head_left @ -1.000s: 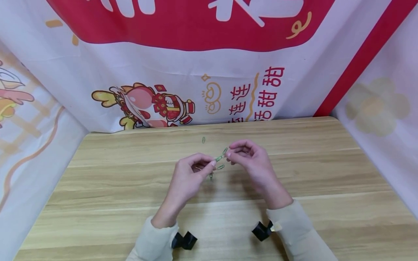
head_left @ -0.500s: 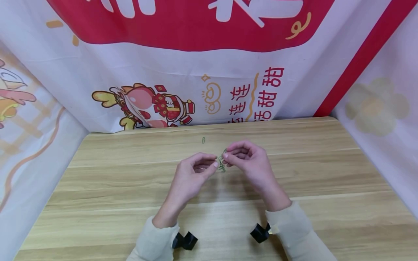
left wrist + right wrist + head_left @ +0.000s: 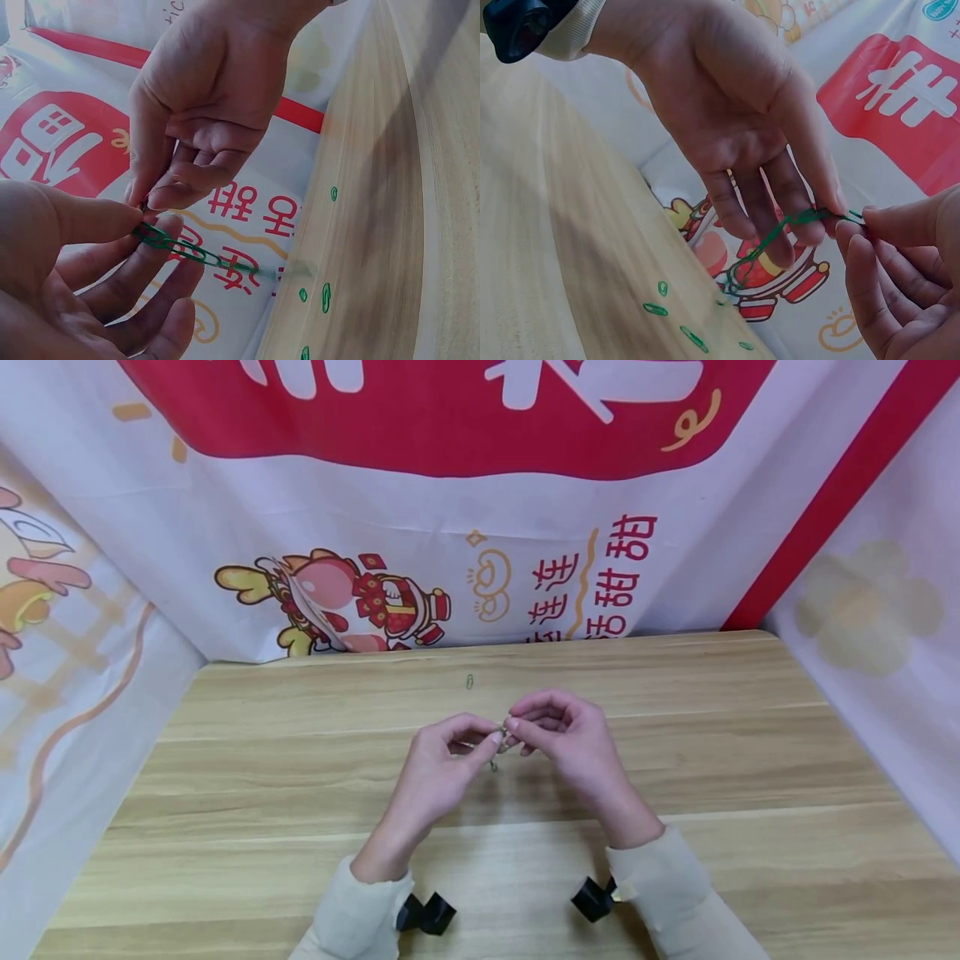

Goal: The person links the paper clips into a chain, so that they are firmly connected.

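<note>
In the head view my left hand point(image 3: 438, 772) and right hand point(image 3: 570, 739) meet fingertip to fingertip above the wooden table. A chain of linked green paper clips point(image 3: 212, 259) hangs from the left thumb and fingers, slanting down past the loosely bent lower fingers. My right thumb and index finger pinch a green paper clip point(image 3: 855, 218) right at the chain's upper end. Fingertips partly hide where the clips meet. Beneath the hands, the chain's lower end looks blurred in the wrist views.
Several loose green paper clips lie on the wooden table point(image 3: 247, 793), among them one paper clip point(image 3: 470, 682) toward the back and another paper clip point(image 3: 326, 298) seen from the left wrist. Printed white cloth point(image 3: 420, 510) walls in the back and both sides.
My right hand has shifted slightly left, bringing both hands' fingertips together. The dangling chain has swung, and the clip at the right fingertips now sits against the left fingertips.
</note>
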### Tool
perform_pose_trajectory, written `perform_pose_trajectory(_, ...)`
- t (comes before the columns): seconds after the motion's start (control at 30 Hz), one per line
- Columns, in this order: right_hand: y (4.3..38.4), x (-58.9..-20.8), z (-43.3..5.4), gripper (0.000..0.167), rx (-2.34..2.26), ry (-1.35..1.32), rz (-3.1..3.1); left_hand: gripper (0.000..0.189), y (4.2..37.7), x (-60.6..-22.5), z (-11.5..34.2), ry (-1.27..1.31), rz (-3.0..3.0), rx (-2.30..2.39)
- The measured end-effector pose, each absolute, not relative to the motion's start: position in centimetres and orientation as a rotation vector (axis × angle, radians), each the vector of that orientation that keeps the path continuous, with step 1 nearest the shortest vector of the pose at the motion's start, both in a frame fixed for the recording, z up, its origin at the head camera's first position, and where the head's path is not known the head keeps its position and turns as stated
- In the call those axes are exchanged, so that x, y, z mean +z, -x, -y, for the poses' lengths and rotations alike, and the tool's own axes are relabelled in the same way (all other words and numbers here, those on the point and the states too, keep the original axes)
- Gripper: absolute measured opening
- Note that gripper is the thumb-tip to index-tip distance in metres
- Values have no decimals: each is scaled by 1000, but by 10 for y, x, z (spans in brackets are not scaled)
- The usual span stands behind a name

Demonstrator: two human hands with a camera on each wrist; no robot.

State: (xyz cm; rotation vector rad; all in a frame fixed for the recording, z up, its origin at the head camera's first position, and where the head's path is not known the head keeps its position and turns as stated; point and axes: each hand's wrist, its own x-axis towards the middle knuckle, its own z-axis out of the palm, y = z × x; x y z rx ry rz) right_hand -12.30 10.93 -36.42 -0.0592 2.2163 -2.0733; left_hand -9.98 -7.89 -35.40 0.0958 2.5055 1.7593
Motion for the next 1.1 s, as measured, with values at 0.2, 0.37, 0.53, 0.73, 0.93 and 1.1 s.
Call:
perform_pose_trajectory(0.2, 130, -380, -114, 19, -1990, 29, -2277, 10, 102, -356, 78, 2, -2406, 1878)
perform_pose_trajectory(0.37, 138, -407, -114, 16, -1788, -11, -2464, 15, 105, -359, 79, 62, -2329, 1954)
perform_pose_trajectory(0.53, 146, -431, -109, 20, -1630, 46, -2623, 15, 107, -368, 86, 220, -2222, 2054)
perform_pose_trajectory(0.73, 150, -437, -105, 27, -1430, 40, -2782, 22, 104, -379, 91, 391, -2064, 2098)
perform_pose_trajectory(0.93, 149, -440, -102, 17, -1346, 64, -2890, 29, 100, -397, 92, 449, -1929, 2158)
perform_pose_trajectory(1.1, 146, -442, -98, 11, -1275, 56, -2949, 31, 101, -414, 93, 460, -1801, 2208)
